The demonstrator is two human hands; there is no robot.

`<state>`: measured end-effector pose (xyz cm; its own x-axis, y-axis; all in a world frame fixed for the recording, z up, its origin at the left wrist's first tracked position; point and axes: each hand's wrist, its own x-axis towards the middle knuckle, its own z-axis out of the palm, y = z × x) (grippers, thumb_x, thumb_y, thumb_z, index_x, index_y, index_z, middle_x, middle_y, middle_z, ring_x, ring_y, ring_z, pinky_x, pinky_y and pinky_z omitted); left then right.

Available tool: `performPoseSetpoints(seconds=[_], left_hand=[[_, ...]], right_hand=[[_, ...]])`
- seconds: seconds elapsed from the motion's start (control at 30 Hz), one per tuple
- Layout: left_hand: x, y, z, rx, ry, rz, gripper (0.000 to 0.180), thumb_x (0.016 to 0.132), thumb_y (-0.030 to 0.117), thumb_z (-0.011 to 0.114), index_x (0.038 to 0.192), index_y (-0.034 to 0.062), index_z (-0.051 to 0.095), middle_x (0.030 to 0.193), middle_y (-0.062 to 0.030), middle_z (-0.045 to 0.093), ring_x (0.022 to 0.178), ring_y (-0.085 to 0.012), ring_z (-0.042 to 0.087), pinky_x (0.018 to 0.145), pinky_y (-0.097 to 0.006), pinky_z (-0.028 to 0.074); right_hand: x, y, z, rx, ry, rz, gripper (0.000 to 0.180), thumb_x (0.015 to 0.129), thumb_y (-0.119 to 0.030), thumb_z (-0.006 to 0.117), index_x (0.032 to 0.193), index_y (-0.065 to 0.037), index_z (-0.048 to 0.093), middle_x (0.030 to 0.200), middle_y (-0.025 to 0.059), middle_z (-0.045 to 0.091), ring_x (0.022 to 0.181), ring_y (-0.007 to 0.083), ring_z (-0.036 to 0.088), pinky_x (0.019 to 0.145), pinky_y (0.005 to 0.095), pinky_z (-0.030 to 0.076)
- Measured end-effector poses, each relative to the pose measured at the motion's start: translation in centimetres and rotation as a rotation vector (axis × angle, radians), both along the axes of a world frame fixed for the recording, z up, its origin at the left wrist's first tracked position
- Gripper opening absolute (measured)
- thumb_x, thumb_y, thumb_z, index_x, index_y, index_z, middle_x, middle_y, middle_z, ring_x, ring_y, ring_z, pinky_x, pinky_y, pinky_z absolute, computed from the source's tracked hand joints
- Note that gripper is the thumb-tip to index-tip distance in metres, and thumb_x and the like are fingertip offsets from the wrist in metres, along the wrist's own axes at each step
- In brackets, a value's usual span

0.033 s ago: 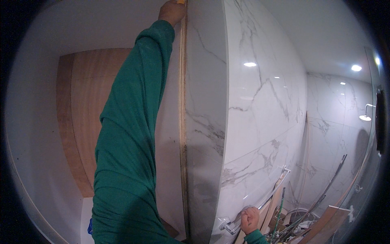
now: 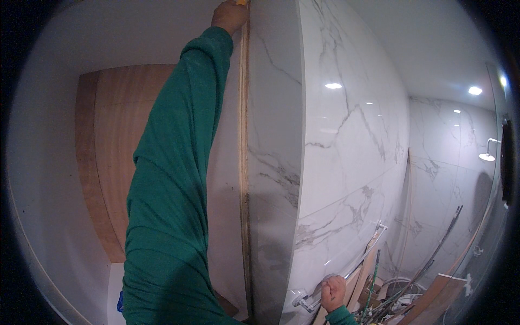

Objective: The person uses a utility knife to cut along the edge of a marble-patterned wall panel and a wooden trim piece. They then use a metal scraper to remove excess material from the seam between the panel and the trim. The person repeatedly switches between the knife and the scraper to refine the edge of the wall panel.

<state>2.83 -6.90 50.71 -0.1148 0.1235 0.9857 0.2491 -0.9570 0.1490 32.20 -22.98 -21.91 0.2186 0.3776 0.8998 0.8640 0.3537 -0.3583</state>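
Note:
My left arm, in a green sleeve, stretches up past the middle of the picture. At the top edge my left hand [image 2: 229, 16] is closed beside the upper end of a narrow raw wooden edge strip [image 2: 244, 162]. A bit of something yellow [image 2: 241, 2] shows at its fingers; the rest is cut off by the picture's edge. Low on the right, my right hand [image 2: 333, 293] is curled into a fist round a chrome towel bar [image 2: 355, 268], which is fixed to a white marble-patterned wall [image 2: 346, 162].
A wooden panel [image 2: 132, 124] is set in the white wall at left. Lower right stand leaning boards [image 2: 433, 303], dark rods [image 2: 447, 235], a green rod [image 2: 372, 284] and a bin-like round container [image 2: 398, 281] with debris. A shower head [image 2: 487, 157] juts out far right.

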Motion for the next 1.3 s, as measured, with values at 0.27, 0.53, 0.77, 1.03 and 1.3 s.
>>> performPoseSetpoints(seconds=[0.27, 0.53, 0.77, 1.03, 1.3], left_hand=[[-0.1, 0.8, 0.4, 0.027, -0.011, 0.199, 0.063, 0.105, 0.048, 0.049, 0.134, -0.0072, 0.063, 0.136, -0.0284, 0.064, 0.129, -0.0407, 0.060, 0.106, -0.045, 0.047], [-1.4, -0.4, 0.5, -0.055, 0.084, 0.190, 0.053, 0.104, 0.042, 0.050, 0.126, -0.0030, 0.069, 0.124, -0.0258, 0.071, 0.112, -0.0376, 0.068, 0.095, -0.045, 0.052], [-0.6, -0.3, -0.3, 0.046, 0.072, 0.192, 0.047, 0.101, 0.032, 0.051, 0.127, -0.0029, 0.069, 0.122, -0.0269, 0.071, 0.113, -0.0388, 0.067, 0.096, -0.045, 0.051], [-1.3, 0.6, 1.1, 0.108, 0.083, 0.339, 0.052, 0.102, 0.035, 0.052, 0.131, -0.0046, 0.067, 0.133, -0.0290, 0.066, 0.124, -0.0434, 0.062, 0.106, -0.044, 0.047], [-3.2, 1.2, 1.9, 0.166, 0.041, 0.312, 0.056, 0.103, 0.041, 0.058, 0.134, -0.0050, 0.065, 0.134, -0.0273, 0.066, 0.126, -0.0400, 0.062, 0.107, -0.043, 0.047]], right_hand=[[-0.3, -0.1, 0.6, 0.013, -0.011, 0.019, 0.013, 0.079, -0.009, 0.060, 0.069, -0.004, 0.055, 0.071, 0.0143, 0.054, 0.073, 0.0361, 0.053, 0.071, 0.0457, 0.041], [-0.3, -0.1, 0.4, -0.053, 0.018, 0.006, 0.014, 0.078, -0.012, 0.060, 0.068, -0.004, 0.055, 0.071, 0.0155, 0.057, 0.073, 0.0400, 0.055, 0.074, 0.0490, 0.042], [-0.2, -0.3, 0.6, 0.018, -0.004, 0.012, 0.014, 0.081, -0.010, 0.061, 0.071, -0.004, 0.055, 0.071, 0.0141, 0.051, 0.073, 0.0366, 0.051, 0.070, 0.0464, 0.039], [-0.5, -0.3, 0.9, -0.022, 0.015, 0.022, 0.014, 0.079, -0.010, 0.063, 0.071, -0.003, 0.054, 0.073, 0.0147, 0.056, 0.075, 0.0393, 0.053, 0.072, 0.0487, 0.041], [-0.3, 0.0, 0.8, -0.022, 0.015, 0.034, 0.013, 0.078, -0.012, 0.063, 0.072, -0.004, 0.056, 0.071, 0.0142, 0.057, 0.072, 0.0388, 0.054, 0.072, 0.0475, 0.041]])
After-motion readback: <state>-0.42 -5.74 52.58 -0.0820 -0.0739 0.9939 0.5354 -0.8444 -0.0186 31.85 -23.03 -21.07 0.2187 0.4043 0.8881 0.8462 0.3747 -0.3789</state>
